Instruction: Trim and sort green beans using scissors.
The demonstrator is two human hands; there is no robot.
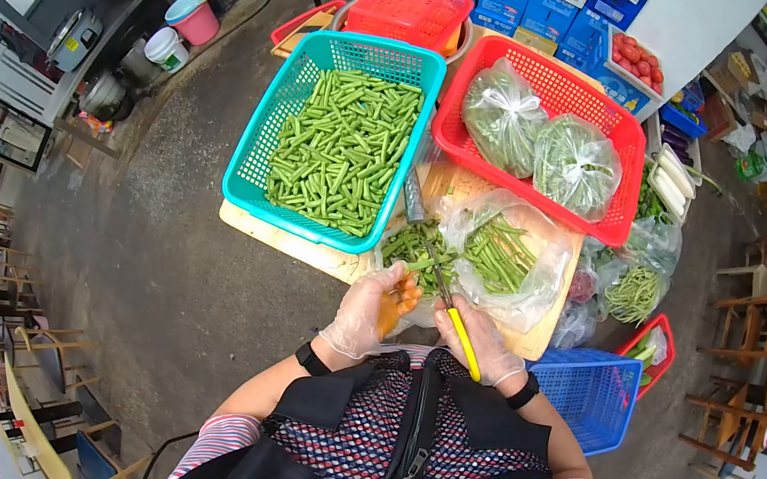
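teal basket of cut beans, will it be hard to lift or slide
Probably heavy: the teal basket is thickly filled with cut beans. Its mesh walls may flex. Loose pieces would likely shift or spill if it tilts.

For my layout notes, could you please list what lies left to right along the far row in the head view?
Pink bucket, teal basket of cut green beans, red basket of bagged greens, white stalks.

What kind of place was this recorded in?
Likely a restaurant's prep area: a basket heaped with cut beans, cookers along the wall, and wooden dining chairs at the edges. The right hand holds a knife over more beans.
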